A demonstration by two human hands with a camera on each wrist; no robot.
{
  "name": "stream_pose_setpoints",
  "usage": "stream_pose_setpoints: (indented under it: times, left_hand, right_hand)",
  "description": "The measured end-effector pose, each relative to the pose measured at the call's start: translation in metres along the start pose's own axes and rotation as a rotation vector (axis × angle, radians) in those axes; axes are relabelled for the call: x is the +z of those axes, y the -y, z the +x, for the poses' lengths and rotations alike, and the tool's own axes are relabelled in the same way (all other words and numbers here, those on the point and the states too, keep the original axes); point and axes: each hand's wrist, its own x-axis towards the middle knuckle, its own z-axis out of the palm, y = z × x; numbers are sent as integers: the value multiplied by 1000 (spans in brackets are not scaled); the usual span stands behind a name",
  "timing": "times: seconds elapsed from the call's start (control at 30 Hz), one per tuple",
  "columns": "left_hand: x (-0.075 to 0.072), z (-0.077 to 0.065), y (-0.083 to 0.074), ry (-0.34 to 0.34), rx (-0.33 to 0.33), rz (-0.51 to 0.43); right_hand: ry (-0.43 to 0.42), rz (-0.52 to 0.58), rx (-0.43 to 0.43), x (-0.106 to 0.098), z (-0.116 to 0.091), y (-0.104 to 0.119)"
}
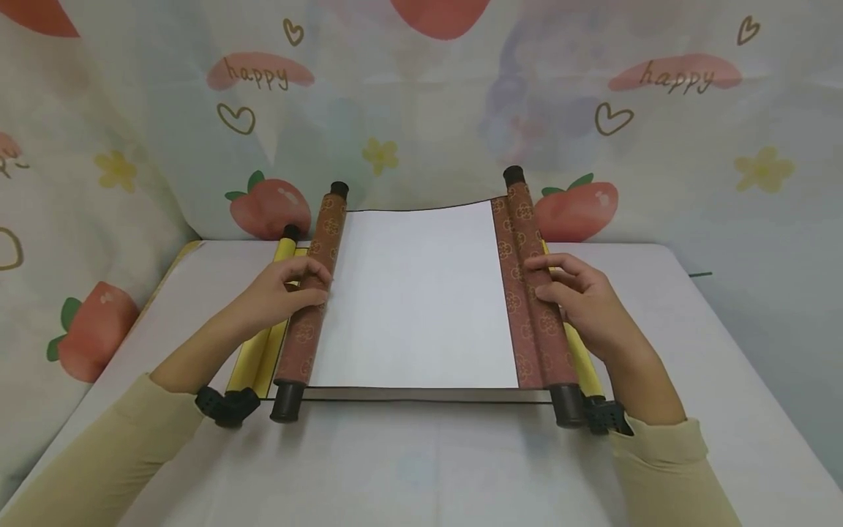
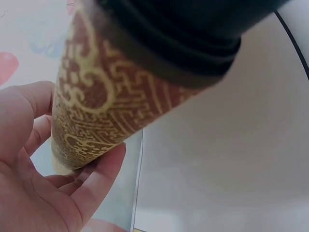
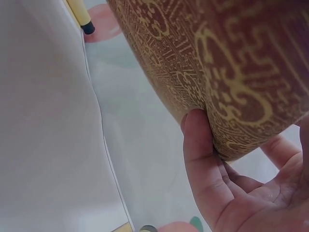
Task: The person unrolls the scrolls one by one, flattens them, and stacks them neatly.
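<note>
A scroll is spread between two reddish-brown, gold-patterned rollers with black end knobs, its white paper [image 1: 415, 293] facing up. My left hand [image 1: 279, 296] holds the left roller [image 1: 299, 348] near its middle, thumb and fingers around it. On the other side, my right hand [image 1: 586, 304] grips the right roller [image 1: 552, 337] the same way; a strip of patterned cloth shows beside that roller. Beneath lies a second scroll, its yellow left roller [image 1: 249, 359] and yellow right roller [image 1: 585, 366] sticking out at both sides. In the right wrist view, the raised roller [image 3: 231, 72] hangs over it.
A white-covered table [image 1: 421, 468] is under both scrolls. Behind it hangs a printed cloth backdrop [image 1: 435, 95] with peaches, hearts and the word happy. A black band [image 1: 227, 406] with a small device is on the left wrist, another [image 1: 609, 417] on the right.
</note>
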Motion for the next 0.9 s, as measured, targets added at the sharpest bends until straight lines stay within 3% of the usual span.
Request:
stream_pose_setpoints:
  times: [0.4,0.9]
  left_hand:
    - [-1,0,-4,-20,-28,36]
    - [-6,-2,-3,-22,9,9]
  right_hand:
    - [5,14,12,0,-1,1]
    - [-4,-8,-5,-1,-1,0]
